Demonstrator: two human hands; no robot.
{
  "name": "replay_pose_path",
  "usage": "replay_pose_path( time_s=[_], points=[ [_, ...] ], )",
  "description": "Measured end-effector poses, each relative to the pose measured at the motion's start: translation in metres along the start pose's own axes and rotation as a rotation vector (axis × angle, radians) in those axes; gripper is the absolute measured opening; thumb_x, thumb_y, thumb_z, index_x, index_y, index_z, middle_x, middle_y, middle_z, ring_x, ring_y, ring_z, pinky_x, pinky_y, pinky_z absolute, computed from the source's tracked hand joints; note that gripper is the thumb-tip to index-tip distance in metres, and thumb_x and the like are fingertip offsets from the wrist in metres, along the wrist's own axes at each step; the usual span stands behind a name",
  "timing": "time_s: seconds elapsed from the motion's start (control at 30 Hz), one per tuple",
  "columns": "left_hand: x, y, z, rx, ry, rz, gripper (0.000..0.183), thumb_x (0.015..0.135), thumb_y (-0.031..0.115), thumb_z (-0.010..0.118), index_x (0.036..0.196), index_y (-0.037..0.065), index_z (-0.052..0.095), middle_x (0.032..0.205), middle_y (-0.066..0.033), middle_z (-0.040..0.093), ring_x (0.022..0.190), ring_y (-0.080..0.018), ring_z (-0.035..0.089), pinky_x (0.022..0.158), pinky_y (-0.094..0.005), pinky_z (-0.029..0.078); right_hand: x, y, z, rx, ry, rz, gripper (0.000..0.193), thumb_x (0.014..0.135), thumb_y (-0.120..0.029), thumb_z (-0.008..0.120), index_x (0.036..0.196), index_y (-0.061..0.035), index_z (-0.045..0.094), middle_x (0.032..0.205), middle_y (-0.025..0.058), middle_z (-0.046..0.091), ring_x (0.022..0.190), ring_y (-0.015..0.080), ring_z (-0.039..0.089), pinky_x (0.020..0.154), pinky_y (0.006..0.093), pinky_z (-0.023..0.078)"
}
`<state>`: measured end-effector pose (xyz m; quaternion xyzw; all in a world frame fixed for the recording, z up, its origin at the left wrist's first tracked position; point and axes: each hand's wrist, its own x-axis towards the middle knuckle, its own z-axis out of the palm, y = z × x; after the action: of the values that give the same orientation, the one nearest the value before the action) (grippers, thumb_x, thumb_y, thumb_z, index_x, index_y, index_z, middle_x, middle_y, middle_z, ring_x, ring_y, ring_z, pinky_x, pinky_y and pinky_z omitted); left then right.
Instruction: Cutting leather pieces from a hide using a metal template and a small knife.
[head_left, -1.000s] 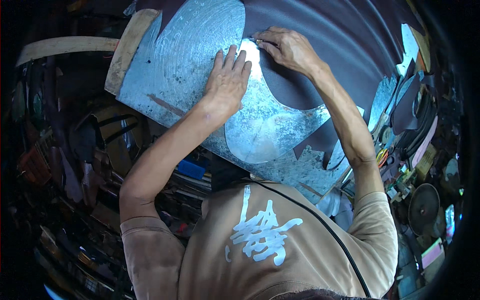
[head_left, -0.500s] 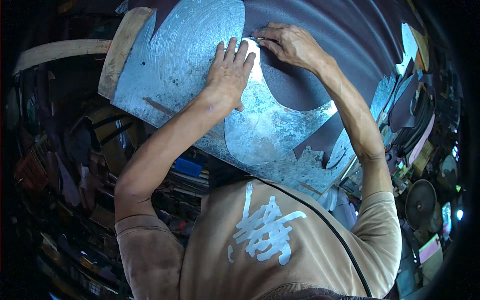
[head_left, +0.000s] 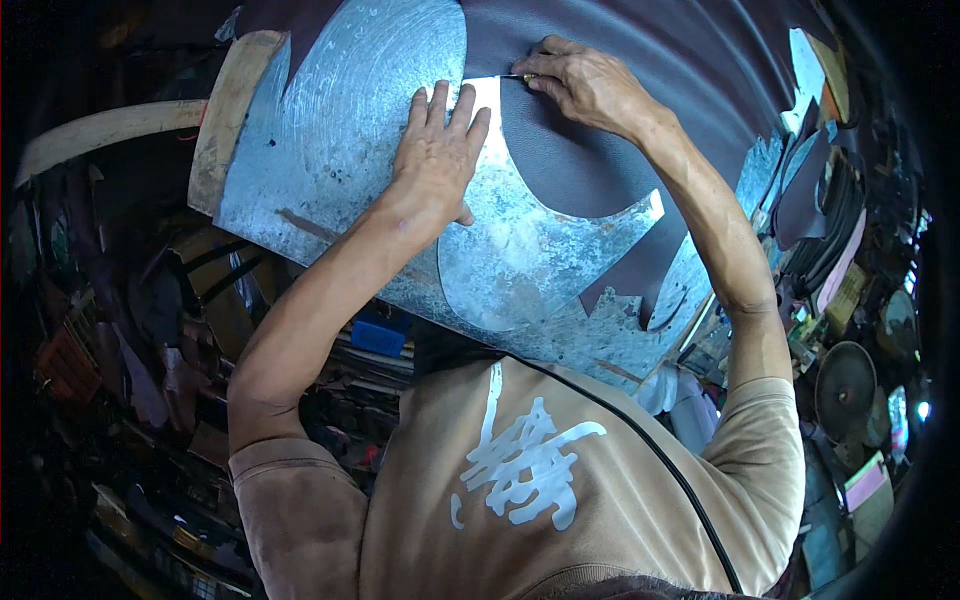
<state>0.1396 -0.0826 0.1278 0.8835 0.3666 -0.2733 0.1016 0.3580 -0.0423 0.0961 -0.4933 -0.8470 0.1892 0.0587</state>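
My left hand [head_left: 435,150] lies flat with fingers spread on a curved, shiny sheet-metal template [head_left: 505,265]. The template rests partly over dark purple-brown leather [head_left: 590,150] and partly over the scratched metal work surface [head_left: 345,130]. To the right of the template's upper end, my right hand [head_left: 590,88] is closed in a pinch over the leather. From its fingertips a thin, dark tool [head_left: 515,76] with a brass-coloured part points left toward the template's top corner. The fingers hide most of the tool, so its exact kind does not show.
A wooden strip [head_left: 235,120] edges the work surface at the left, with a curved wooden piece [head_left: 110,130] beyond it. Scraps and dark coiled strips [head_left: 835,225] crowd the right. A blue box [head_left: 378,337] sits below the front edge. A black cable [head_left: 640,430] crosses my shirt.
My left hand has shifted slightly left on the template. My right hand, still pinching the tool, has drawn a little to the right along the template's top end. The whole view has shifted slightly.
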Motion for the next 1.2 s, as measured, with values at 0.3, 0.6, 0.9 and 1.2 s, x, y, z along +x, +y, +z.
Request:
replay_pose_path(
  time_s=[0.3,0.6,0.9,1.2],
  points=[
    [-0.003,0.0,0.001,0.006,0.01,-0.004,0.124,0.051,0.055,0.088,0.148,0.005,0.029,0.153,-0.0194,0.026,0.143,-0.0401,0.02,0.117,-0.0517,0.018,-0.004,0.011,0.003,0.027,0.02,-0.027,0.026,0.093,-0.02,0.056,0.114,-0.0087,0.068,0.117,0.008,0.065,0.108,0.0298,0.061,0.093,0.04,0.05],
    [-0.005,-0.002,0.0,0.016,0.027,0.03,0.121,0.053,0.055,0.087,0.147,0.003,0.031,0.153,-0.0211,0.026,0.144,-0.039,0.02,0.117,-0.0512,0.018,-0.01,-0.008,0.003,0.107,0.015,0.091,0.029,0.092,-0.017,0.058,0.116,-0.0032,0.066,0.114,0.0158,0.065,0.103,0.0353,0.062,0.09,0.0417,0.049],
    [-0.001,-0.012,0.012,-0.011,0.204,0.273,0.115,0.055,0.054,0.085,0.142,-0.005,0.037,0.15,-0.0221,0.032,0.142,-0.0343,0.027,0.116,-0.0506,0.021,-0.027,-0.111,0.048,0.514,0.55,0.705,0.032,0.088,-0.015,0.063,0.116,0.0012,0.064,0.104,0.0233,0.066,0.094,0.0404,0.065,0.082,0.0425,0.051],
    [0.0,-0.018,0.015,0.02,0.185,0.308,0.124,0.057,0.064,0.08,0.144,-0.009,0.031,0.15,-0.0239,0.032,0.142,-0.0347,0.027,0.116,-0.0517,0.019,-0.011,-0.13,0.064,0.315,0.656,0.803,0.03,0.089,-0.014,0.06,0.113,0.0029,0.066,0.101,0.0234,0.065,0.092,0.0411,0.064,0.082,0.0438,0.051]
  ],
)
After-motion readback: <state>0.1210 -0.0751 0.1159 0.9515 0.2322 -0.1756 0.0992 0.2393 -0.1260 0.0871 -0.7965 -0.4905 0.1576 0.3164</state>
